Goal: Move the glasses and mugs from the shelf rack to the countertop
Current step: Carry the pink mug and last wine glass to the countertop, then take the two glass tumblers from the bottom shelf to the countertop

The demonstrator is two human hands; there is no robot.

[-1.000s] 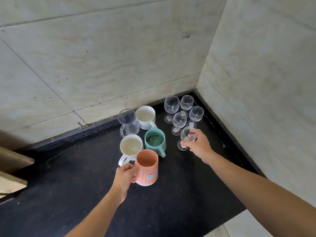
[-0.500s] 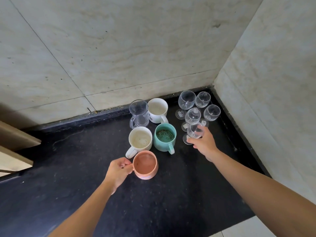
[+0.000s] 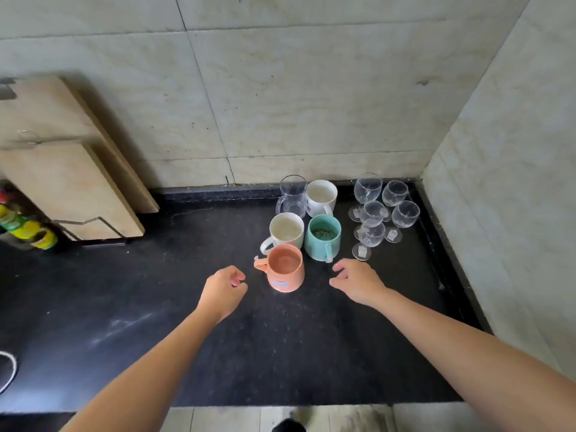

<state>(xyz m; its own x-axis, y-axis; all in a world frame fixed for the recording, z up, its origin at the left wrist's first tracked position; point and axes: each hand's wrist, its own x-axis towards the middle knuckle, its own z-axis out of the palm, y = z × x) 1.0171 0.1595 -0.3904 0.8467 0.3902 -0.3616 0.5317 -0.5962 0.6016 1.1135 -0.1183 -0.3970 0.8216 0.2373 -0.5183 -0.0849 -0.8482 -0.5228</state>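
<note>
**Both hands have let go**

The left hand (image 3: 223, 286) is now just left of the orange mug (image 3: 285, 271), loosely curled and empty. The right hand (image 3: 355, 280), relaxed and empty, is below the nearest stemmed glass (image 3: 369, 236). Both vessels stand on the black countertop (image 3: 280, 353).

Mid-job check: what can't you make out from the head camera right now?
All in the head view:
- shelf rack: outside the frame, so I cannot tell what is left on it.
- sticker on the orange mug: too blurred to read.
- teal mug: dark specks inside, too small to identify.
- bottles at far left: cut off by the frame edge.
</note>
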